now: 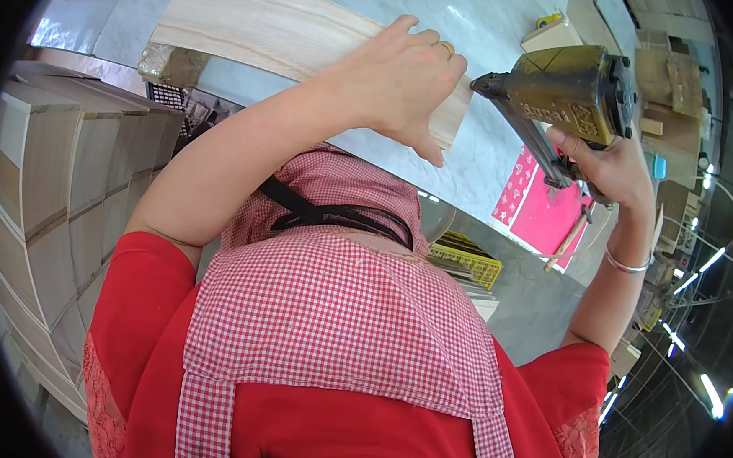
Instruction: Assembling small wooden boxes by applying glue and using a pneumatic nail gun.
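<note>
My left hand (410, 85) spans the right end of a long, pale wooden board (261, 25). Its thumb lies at the board's near edge, and the fingers bend over toward the far edge, gripping it. In my right hand (613, 170) is a nail gun (564, 90) with a worn, dark yellow body, held by its handle. The nose of the gun points left and meets the board's right end, or sits just beside it; I cannot tell which. Beneath the board is a pale marble-patterned tabletop (453, 180).
Tall stacks of wooden panels or boxes (48, 155) rise at the left. A wrapped block (171, 64) sits under the board's left part. Near the table's right corner lie a pink sheet (544, 210) and a hammer (565, 241). A yellow crate (474, 259) stands below the table edge.
</note>
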The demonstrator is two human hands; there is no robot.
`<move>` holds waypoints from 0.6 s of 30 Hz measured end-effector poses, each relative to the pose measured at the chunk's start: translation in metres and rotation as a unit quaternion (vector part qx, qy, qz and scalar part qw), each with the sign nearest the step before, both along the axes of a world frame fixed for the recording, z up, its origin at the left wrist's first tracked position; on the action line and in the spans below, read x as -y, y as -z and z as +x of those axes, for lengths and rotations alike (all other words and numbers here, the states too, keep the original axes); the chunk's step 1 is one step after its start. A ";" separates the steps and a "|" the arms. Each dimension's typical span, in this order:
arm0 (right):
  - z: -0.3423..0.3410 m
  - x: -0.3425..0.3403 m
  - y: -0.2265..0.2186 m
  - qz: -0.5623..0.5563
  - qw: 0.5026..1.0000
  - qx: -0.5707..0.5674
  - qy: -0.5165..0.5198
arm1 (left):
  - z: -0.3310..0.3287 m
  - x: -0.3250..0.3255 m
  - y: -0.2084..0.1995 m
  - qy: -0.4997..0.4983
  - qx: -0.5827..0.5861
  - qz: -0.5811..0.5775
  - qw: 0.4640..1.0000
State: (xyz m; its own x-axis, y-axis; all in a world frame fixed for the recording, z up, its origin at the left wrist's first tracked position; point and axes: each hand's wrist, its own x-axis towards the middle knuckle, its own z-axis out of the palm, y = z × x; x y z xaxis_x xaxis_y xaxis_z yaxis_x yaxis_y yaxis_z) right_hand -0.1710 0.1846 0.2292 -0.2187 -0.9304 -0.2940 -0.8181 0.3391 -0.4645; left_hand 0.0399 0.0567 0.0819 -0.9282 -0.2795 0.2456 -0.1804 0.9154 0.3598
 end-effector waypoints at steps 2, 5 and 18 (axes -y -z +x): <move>-0.013 -0.016 0.012 -0.063 0.998 0.001 0.001 | -0.001 0.003 0.004 0.015 -0.010 -0.010 1.000; -0.022 -0.042 0.018 -0.091 0.994 0.014 0.066 | 0.001 0.007 0.011 0.009 -0.090 -0.019 0.996; -0.107 -0.217 0.185 -0.058 0.889 -0.345 0.296 | 0.001 0.097 -0.096 -0.048 0.121 0.173 0.976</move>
